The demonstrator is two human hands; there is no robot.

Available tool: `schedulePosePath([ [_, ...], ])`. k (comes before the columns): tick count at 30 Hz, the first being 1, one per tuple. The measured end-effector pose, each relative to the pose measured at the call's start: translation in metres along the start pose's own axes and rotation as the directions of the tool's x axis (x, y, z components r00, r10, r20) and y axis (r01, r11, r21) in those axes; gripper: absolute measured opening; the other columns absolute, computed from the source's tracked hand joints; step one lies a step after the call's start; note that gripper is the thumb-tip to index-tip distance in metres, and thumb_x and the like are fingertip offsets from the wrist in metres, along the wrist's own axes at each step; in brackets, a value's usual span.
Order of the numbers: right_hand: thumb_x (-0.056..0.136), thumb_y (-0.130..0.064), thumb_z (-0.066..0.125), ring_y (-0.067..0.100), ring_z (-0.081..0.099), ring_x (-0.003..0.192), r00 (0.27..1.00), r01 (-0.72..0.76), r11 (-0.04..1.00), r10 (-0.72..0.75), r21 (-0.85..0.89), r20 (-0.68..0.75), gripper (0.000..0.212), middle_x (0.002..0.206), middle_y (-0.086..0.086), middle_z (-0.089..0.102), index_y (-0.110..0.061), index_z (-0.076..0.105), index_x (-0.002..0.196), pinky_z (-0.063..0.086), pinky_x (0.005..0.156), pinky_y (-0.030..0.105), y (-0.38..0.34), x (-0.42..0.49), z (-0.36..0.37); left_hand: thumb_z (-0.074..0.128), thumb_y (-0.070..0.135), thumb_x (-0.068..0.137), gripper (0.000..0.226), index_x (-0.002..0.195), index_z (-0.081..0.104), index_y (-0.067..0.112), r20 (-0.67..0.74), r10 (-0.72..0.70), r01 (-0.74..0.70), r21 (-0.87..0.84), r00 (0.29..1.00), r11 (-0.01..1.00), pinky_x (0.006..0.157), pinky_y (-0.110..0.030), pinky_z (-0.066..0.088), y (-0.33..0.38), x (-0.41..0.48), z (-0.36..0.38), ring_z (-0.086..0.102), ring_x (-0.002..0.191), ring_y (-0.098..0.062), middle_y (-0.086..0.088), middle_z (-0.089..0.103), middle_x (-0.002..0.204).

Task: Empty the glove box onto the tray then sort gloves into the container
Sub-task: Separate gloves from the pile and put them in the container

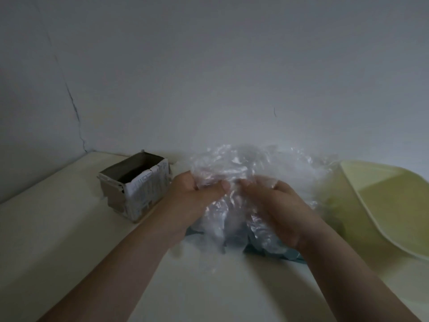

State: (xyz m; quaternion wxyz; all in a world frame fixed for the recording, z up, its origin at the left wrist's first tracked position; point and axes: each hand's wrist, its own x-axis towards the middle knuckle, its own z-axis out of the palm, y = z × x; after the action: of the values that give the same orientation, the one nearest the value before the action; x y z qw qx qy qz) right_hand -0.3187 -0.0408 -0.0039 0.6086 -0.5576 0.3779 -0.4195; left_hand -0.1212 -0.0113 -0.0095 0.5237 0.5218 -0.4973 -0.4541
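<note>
Gloves: clear crumpled heap, centre tabletop, blurred, half-hiding teal item | left hand, right hand: fingers curled, gripping heap | glove box: open-topped, left, apart | yellow-green tray: right, cut off by frame edge

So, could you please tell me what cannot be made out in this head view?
Head view:
Glove box interior: too dark to see whether gloves remain.
Teal thing: mostly hidden beneath the clear gloves; unidentifiable.
Yellow-green container: cut off by the right edge.
Fingers of left hand and right hand: partly buried in the gloves.
Glove count: crumpled, blurred pile.
</note>
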Motion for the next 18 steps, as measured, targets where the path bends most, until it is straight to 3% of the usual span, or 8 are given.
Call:
schedulePosePath([
  [2, 0.086, -0.019, 0.08, 0.035, 0.074, 0.102, 0.999, 0.034, 0.999, -0.033, 0.026, -0.039, 0.025, 0.108, 0.017, 0.077, -0.012, 0.076, 0.11, 0.055, 0.09, 0.046, -0.003, 0.0, -0.001, 0.085, 0.036, 0.086, 0.029, 0.104, 0.08, 0.015, 0.009, -0.007, 0.007, -0.028, 1.0, 1.0, 0.091, -0.066, 0.057, 0.002, -0.002, -0.001, 0.075, 0.098, -0.042, -0.022, 0.077, 0.103],
  [4, 0.076, -0.019, 0.085, 0.036, 0.075, 0.097, 0.994, 0.086, 0.996, -0.086, 0.002, -0.067, 0.036, 0.105, 0.016, 0.078, -0.013, 0.077, 0.11, 0.057, 0.086, 0.047, -0.008, 0.0, -0.006, 0.085, 0.033, 0.085, 0.018, 0.1, 0.083, 0.023, -0.015, 0.02, -0.019, 0.072, 1.0, 0.997, 0.094, -0.054, 0.06, 0.002, -0.002, -0.003, 0.077, 0.095, -0.03, -0.009, 0.08, 0.096],
  [7, 0.078, -0.014, 0.083, 0.025, 0.07, 0.077, 0.991, 0.131, 0.99, -0.132, -0.061, -0.023, 0.025, 0.088, 0.013, 0.075, -0.006, 0.077, 0.101, 0.058, 0.067, 0.034, -0.012, -0.002, -0.009, 0.088, 0.036, 0.08, 0.023, 0.1, 0.082, 0.028, 0.035, 0.048, -0.053, 0.162, 0.998, 0.985, 0.084, -0.04, 0.061, 0.001, -0.003, 0.0, 0.077, 0.091, -0.015, 0.005, 0.081, 0.095],
  [10, 0.087, -0.008, 0.076, 0.015, 0.059, 0.061, 0.994, 0.102, 0.993, -0.104, -0.052, -0.037, 0.005, 0.07, 0.007, 0.065, -0.004, 0.077, 0.089, 0.05, 0.053, 0.025, -0.005, 0.0, -0.007, 0.091, 0.042, 0.075, 0.039, 0.107, 0.075, 0.027, 0.079, -0.006, 0.001, 0.071, 0.997, 0.998, 0.082, -0.039, 0.062, -0.002, -0.003, 0.003, 0.077, 0.088, -0.013, 0.007, 0.08, 0.096],
  [11, 0.089, -0.007, 0.075, 0.014, 0.056, 0.058, 0.994, 0.093, 0.994, -0.096, -0.058, -0.048, 0.005, 0.067, 0.006, 0.062, -0.003, 0.076, 0.087, 0.048, 0.05, 0.024, -0.004, 0.001, -0.008, 0.091, 0.038, 0.077, 0.033, 0.102, 0.075, 0.025, 0.08, -0.001, -0.001, 0.024, 0.997, 1.0, 0.071, -0.031, 0.061, -0.002, -0.004, 0.004, 0.075, 0.075, -0.009, 0.009, 0.077, 0.086],
  [13, 0.091, -0.008, 0.073, 0.016, 0.054, 0.055, 0.993, 0.091, 0.992, -0.097, -0.089, -0.067, 0.009, 0.064, 0.007, 0.059, -0.002, 0.073, 0.084, 0.048, 0.049, 0.024, -0.003, 0.003, -0.011, 0.085, 0.024, 0.082, 0.013, 0.086, 0.075, 0.019, 0.058, 0.009, -0.006, -0.044, 0.998, 0.999, 0.047, -0.018, 0.044, 0.003, -0.004, 0.002, 0.054, 0.049, -0.006, 0.006, 0.061, 0.064],
  [15, 0.093, -0.007, 0.071, 0.019, 0.054, 0.053, 0.986, 0.101, 0.988, -0.115, -0.113, -0.118, 0.014, 0.063, 0.012, 0.06, -0.001, 0.073, 0.08, 0.05, 0.048, 0.026, -0.003, 0.003, -0.015, 0.083, 0.022, 0.081, 0.018, 0.072, 0.068, 0.018, 0.065, 0.027, -0.021, -0.097, 0.998, 0.995, 0.053, -0.02, 0.043, 0.005, -0.001, -0.005, 0.05, 0.055, -0.01, 0.002, 0.054, 0.063],
  [18, 0.097, -0.008, 0.067, 0.023, 0.057, 0.055, 0.97, 0.144, 0.98, -0.168, -0.138, -0.178, 0.021, 0.064, 0.016, 0.063, 0.006, 0.07, 0.082, 0.053, 0.052, 0.032, -0.004, 0.004, -0.017, 0.089, 0.044, 0.072, 0.047, 0.071, 0.056, 0.011, 0.06, 0.07, -0.066, -0.068, 0.996, 0.995, 0.071, -0.035, 0.043, 0.005, 0.006, -0.015, 0.05, 0.069, -0.024, -0.012, 0.051, 0.073],
])
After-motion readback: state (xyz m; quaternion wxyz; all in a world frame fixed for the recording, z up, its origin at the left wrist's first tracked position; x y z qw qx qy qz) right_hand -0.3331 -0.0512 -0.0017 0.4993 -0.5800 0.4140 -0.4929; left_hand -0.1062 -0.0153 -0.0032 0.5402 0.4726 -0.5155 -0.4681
